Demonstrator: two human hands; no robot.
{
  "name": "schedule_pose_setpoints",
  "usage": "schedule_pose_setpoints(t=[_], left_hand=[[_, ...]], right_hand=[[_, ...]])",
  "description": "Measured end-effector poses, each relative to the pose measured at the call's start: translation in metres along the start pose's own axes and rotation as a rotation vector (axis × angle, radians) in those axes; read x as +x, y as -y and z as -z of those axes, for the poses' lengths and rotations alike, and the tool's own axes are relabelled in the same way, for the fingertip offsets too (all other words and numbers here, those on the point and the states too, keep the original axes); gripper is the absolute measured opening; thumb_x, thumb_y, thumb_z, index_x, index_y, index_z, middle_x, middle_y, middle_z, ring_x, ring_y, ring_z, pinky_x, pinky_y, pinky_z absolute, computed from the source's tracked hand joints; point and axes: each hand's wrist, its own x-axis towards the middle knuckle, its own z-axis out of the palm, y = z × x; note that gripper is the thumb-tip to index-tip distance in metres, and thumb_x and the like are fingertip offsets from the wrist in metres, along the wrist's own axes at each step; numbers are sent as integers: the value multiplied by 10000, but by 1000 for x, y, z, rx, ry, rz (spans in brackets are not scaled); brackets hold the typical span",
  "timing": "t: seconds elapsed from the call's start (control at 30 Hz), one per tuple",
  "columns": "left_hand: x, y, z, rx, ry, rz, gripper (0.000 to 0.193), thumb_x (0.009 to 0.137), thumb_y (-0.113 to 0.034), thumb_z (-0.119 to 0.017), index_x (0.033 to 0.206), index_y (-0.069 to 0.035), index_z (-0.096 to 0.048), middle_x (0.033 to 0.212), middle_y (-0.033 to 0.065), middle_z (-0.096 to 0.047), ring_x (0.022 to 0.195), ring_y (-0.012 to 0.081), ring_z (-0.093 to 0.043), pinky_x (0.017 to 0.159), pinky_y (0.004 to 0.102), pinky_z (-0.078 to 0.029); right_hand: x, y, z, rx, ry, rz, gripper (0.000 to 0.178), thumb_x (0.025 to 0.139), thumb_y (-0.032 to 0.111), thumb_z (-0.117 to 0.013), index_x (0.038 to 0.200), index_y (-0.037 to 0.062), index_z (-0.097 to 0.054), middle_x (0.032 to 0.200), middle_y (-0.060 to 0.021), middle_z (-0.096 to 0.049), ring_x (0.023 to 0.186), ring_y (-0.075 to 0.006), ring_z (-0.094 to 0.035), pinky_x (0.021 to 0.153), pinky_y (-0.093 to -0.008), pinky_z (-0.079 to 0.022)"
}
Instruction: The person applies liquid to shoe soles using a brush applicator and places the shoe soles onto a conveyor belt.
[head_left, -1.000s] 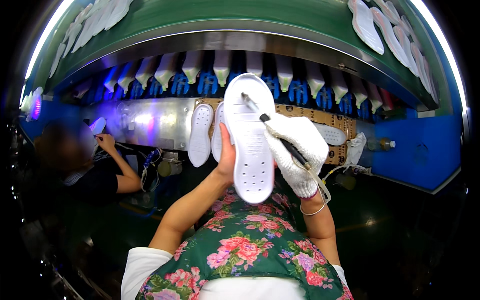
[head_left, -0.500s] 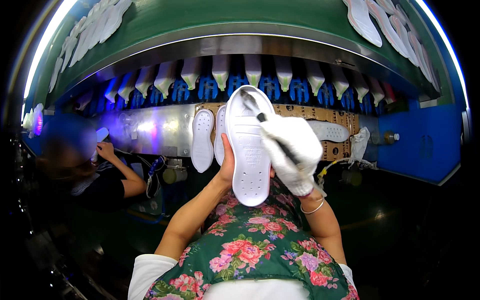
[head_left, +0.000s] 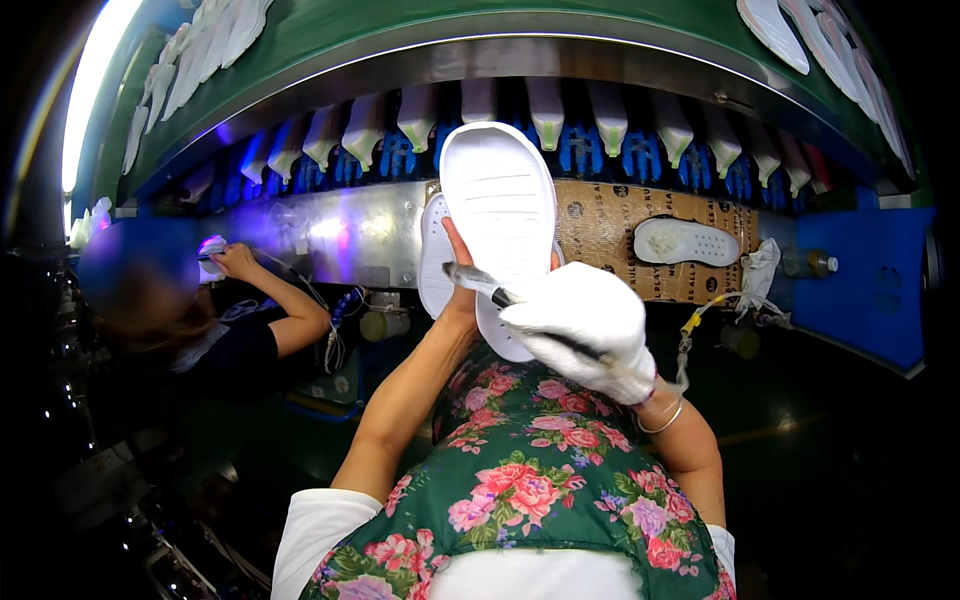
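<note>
Sole point(head_left: 500, 205) held, capped bottle point(head_left: 806, 263), contents unclear

Angles the left forearm point(head_left: 395, 410) and right forearm point(head_left: 690, 432) inward, elbows bent. Cups the left hand point(head_left: 463, 303) bare, thumb pointing away from the body, palm hidden. Holds the right hand point(head_left: 590, 325) close by, white-gloved, back up, fingers curled in a pen-like pinch facing left.

A white tube light point(head_left: 88, 100) glows left of a green worktop point(head_left: 320, 18), above dark floor point(head_left: 790, 480).
</note>
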Motion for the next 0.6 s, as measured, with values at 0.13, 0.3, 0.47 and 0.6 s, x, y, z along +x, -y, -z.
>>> schedule_pose_setpoints(t=[0.13, 0.3, 0.47, 0.6], left_hand=[[10, -9, -30, -192, -684, -60, 1126, 796, -921, -182, 1456, -26, -356, 1218, 248, -600, 1009, 345, -663, 875, 466, -572], [-3, -11, 0, -156, -213, 150, 1348, 581, -1051, -253, 1230, 100, -519, 1028, 285, -648, 886, 350, -700, 782, 450, -605], [8, -15, 11, -311, -100, 102, 1202, 650, -916, -572, 1291, 93, -440, 1142, 296, -557, 1131, 376, -557, 902, 562, -558], [13, -20, 6, -334, -97, 61, 1073, 715, -853, -601, 1253, 67, -468, 1095, 264, -567, 1138, 336, -504, 890, 525, -565]], right_hand=[[-2, -10, 4, -266, -132, 15, 295, 711, -16, -772, 997, 42, -736, 988, -153, -733, 842, -284, -701, 736, -356, -541], [-17, -8, -22, -208, -28, 88, 357, 674, -15, -788, 1016, 78, -739, 1008, -117, -734, 881, -289, -711, 756, -373, -546], [-12, -3, -21, -175, -95, 75, 277, 747, 4, -749, 1018, 59, -743, 936, -94, -734, 809, -265, -710, 696, -352, -556], [-12, -2, -28, -188, -24, 184, 218, 787, 24, -729, 1004, 43, -740, 917, -98, -731, 749, -243, -700, 621, -350, -550]])
